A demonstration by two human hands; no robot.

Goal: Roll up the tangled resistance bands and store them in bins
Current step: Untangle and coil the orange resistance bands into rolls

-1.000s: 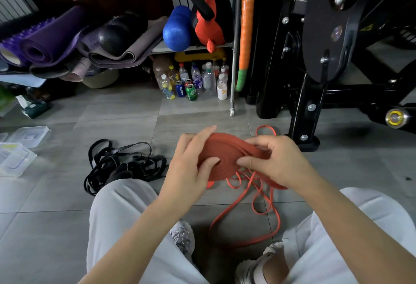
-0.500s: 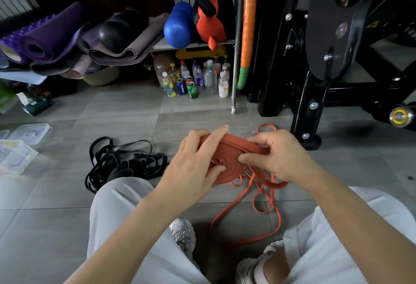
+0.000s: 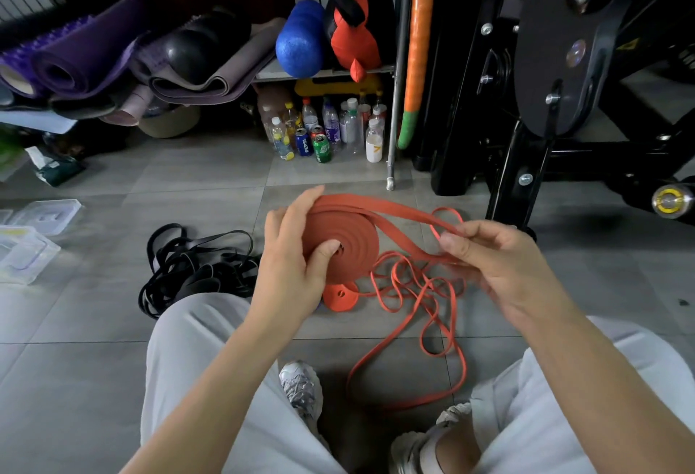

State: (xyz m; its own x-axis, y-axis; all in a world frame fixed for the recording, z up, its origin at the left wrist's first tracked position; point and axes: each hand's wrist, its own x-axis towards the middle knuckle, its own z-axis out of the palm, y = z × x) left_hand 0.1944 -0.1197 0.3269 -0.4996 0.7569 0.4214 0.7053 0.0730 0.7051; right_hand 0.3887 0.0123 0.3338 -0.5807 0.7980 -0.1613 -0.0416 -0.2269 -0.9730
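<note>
The left hand (image 3: 291,261) grips the flat coiled roll of orange-red rubber resistance band (image 3: 344,244), thumb pressed at its centre. The right hand (image 3: 500,266), right of the roll, pinches the band's unrolled strands; loose loops lie on the floor below the roll.

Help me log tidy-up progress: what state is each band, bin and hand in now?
Orange roll: partly wound, gripped by left hand.
Orange tail: unwound, looping on the floor, pinched by right hand.
Small orange roll: fully coiled, on the floor.
Black bands: tangled heap, untouched.
Clear bins: on the floor, no bands visible inside.
</note>
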